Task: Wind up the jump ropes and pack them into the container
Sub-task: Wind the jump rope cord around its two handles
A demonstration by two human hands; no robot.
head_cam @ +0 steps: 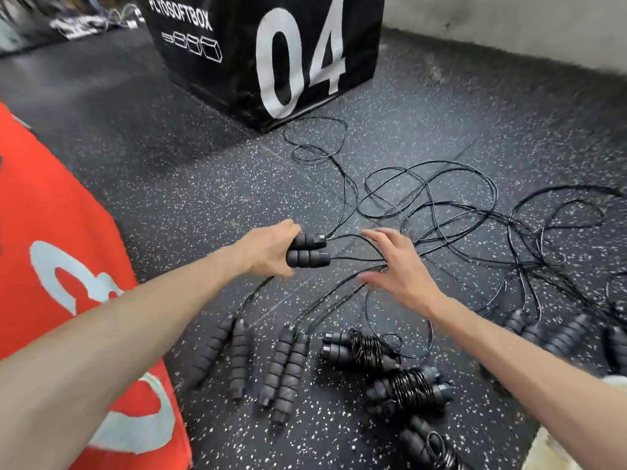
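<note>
My left hand (271, 252) grips the two black foam handles of one jump rope (308, 251) side by side above the floor. Its thin black cord (353, 184) runs off to the right and back into loose loops. My right hand (397, 266) hovers just right of the handles with fingers spread, over the cords. Two unwound pairs of handles (234, 354) (285, 368) lie near me on the floor. Right of them lie three wound ropes (363, 351) (410, 391) (427, 442). More handles (556, 334) lie at the right. I cannot see a container.
A black soft plyo box (271, 52) marked 04 stands at the back. A red panel with pale lettering (51, 266) fills the left side. Tangled cords (475, 215) spread across the speckled rubber floor on the right. A pale wall (509, 22) runs behind.
</note>
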